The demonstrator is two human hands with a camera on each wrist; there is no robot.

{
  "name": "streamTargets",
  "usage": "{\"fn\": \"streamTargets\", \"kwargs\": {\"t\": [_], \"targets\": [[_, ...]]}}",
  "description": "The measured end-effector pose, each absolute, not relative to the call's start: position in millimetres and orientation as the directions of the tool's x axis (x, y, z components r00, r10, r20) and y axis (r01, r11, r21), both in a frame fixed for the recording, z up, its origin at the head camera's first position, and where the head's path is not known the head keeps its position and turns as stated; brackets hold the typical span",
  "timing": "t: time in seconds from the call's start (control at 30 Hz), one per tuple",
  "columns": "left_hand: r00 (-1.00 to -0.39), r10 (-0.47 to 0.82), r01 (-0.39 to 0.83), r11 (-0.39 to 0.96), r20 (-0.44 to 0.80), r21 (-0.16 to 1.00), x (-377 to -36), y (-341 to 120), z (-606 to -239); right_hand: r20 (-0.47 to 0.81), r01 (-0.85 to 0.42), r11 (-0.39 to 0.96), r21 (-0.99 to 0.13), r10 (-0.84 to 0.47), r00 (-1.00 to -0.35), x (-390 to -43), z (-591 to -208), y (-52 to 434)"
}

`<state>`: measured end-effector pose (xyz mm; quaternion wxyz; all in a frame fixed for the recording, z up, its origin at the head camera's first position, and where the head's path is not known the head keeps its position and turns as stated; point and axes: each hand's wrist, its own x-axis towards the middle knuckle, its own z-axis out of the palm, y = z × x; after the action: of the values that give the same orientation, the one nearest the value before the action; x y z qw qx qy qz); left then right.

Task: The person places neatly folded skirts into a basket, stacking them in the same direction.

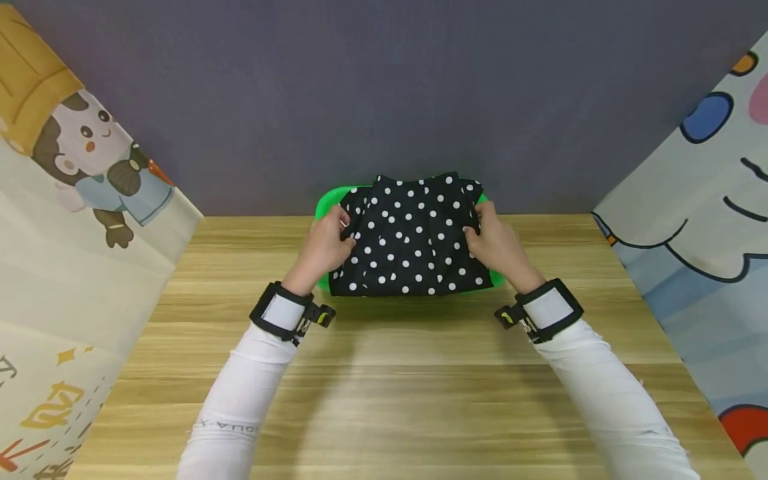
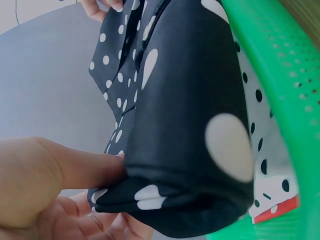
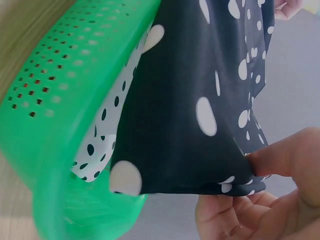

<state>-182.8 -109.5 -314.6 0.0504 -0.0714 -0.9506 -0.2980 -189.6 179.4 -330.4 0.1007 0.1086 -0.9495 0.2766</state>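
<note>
A folded black cloth with white polka dots [image 1: 411, 237] lies over a green perforated plastic basket [image 1: 327, 200] at the far edge of the wooden table. My left hand [image 1: 327, 243] pinches the cloth's left edge [image 2: 150, 192], thumb on top. My right hand [image 1: 495, 243] pinches the right edge [image 3: 240, 182] the same way. Under the black cloth, inside the basket [image 3: 75, 95], lies a white fabric with black dots [image 3: 97, 150]. A red-edged scrap [image 2: 275, 210] shows by the basket rim [image 2: 285, 75].
The wooden table [image 1: 408, 393] stretches bare toward me. A grey wall [image 1: 384, 87] stands right behind the basket. Cartoon-printed panels close in the left side [image 1: 78, 220] and right side [image 1: 696, 200].
</note>
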Motion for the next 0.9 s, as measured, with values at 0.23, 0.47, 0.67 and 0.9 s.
{"fn": "streamTargets", "kwargs": {"t": [0.23,0.47,0.67,0.9], "targets": [[-0.989,0.107,0.147,0.839,0.107,0.524,-201,-107,-310,0.222,-0.238,0.839,-0.489,-0.144,-0.964,-208,-325,176],[-0.992,0.099,0.125,0.871,0.079,0.475,-217,-104,-311,0.112,-0.156,0.859,-0.488,-0.116,-0.987,-221,-322,173],[-0.995,0.092,0.096,0.891,0.029,0.444,-232,-103,-319,0.054,-0.131,0.867,-0.481,-0.120,-0.991,-229,-324,168],[-0.996,0.074,0.045,0.913,-0.056,0.404,-244,-102,-326,-0.039,-0.120,0.886,-0.448,-0.154,-0.987,-244,-329,164]]}}
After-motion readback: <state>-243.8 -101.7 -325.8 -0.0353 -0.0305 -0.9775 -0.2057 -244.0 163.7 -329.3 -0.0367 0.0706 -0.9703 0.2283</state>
